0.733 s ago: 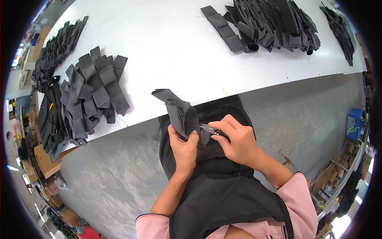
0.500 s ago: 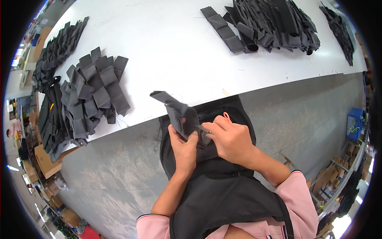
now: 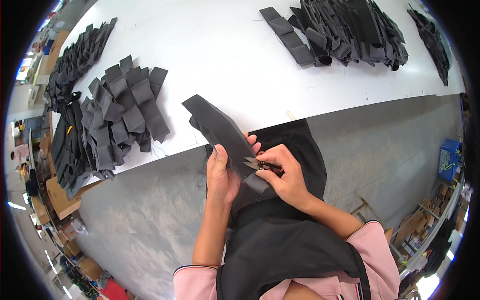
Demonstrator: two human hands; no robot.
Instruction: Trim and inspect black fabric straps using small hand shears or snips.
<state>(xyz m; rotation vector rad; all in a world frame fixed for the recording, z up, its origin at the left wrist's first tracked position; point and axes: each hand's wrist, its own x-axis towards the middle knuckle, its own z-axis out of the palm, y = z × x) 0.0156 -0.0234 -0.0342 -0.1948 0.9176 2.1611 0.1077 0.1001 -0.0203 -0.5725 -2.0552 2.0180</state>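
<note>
A long dark grey fabric strip (image 3: 220, 125) lies across my left hand (image 3: 222, 172), thumb on its near edge and fingertips showing at the far side. Its upper end reaches over the table edge; the lower end hangs over my black apron (image 3: 295, 235). My right hand (image 3: 285, 177) is closed round a pair of small thread snips (image 3: 267, 165). Their pointed blades are apart and lie close over the strip's surface. Whether a thread sits between the blades is too small to tell.
On the white table (image 3: 210, 50), a heap of folded grey strips (image 3: 125, 107) lies left, beside darker fabric pieces (image 3: 67, 145). Another large pile (image 3: 350, 37) is at the far right. A blue crate (image 3: 448, 159) stands on the right; a cardboard box (image 3: 62, 196) is at left.
The strip has been turned and straightened, now showing a flat face up to the left. My right hand has rotated, so the snips' blades show plainly over the fabric.
</note>
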